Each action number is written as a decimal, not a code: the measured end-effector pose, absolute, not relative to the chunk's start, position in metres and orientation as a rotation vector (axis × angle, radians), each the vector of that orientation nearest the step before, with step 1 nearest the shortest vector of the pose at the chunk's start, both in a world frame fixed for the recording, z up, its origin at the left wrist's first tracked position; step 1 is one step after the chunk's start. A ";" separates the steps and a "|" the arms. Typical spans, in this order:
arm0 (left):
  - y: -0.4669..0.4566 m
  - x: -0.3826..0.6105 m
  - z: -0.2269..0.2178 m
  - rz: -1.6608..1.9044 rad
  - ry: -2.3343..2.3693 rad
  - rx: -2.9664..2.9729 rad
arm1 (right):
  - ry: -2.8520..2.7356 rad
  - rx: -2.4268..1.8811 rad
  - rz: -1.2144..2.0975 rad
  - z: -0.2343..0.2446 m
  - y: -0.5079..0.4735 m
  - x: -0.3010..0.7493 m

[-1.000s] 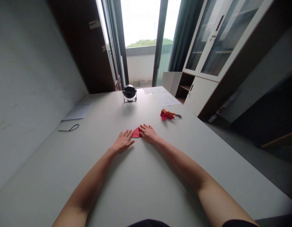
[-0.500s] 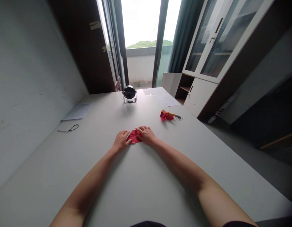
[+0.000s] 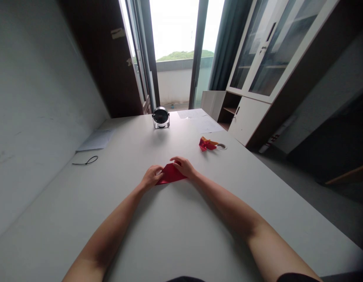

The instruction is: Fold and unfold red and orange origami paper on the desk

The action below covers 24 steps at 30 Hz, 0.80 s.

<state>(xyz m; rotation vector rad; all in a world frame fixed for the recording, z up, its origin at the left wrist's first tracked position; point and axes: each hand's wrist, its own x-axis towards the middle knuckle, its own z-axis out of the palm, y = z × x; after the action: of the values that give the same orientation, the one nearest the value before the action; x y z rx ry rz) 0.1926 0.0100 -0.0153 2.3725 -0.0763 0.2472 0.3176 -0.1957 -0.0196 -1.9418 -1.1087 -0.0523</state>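
Observation:
A folded red paper (image 3: 171,175) lies on the white table (image 3: 175,231) in front of me. My left hand (image 3: 151,177) pinches its left edge with curled fingers. My right hand (image 3: 184,167) grips its upper right part, fingers bent over the fold. The paper sits between the two hands and is partly lifted off the table.
A small pile of red and orange folded papers (image 3: 207,143) lies to the right beside a round cable hole (image 3: 221,146). A little desk fan (image 3: 161,117) stands at the far end. White sheets (image 3: 96,139) and a black cord loop (image 3: 86,160) lie at the left. A glass-door cabinet (image 3: 257,70) stands to the right.
Both hands went from lying flat on the paper to curling and gripping it. The red paper has opened out larger and moved slightly toward me.

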 end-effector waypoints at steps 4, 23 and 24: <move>0.010 0.194 -0.019 0.242 0.036 2.058 | -1.076 -1.922 -0.158 -0.018 -0.194 0.317; 0.000 0.196 -0.013 0.182 0.096 1.446 | -0.604 -1.400 0.358 -0.017 -0.189 0.316; 0.000 0.196 -0.014 0.185 0.093 1.439 | -0.601 -1.411 0.358 -0.018 -0.189 0.316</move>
<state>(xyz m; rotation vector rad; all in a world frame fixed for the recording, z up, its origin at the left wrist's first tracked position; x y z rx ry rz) 0.1959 0.0002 -0.0136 1.4392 0.0932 0.1852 0.3160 -0.1887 -0.0182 -1.4115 -0.6006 0.3581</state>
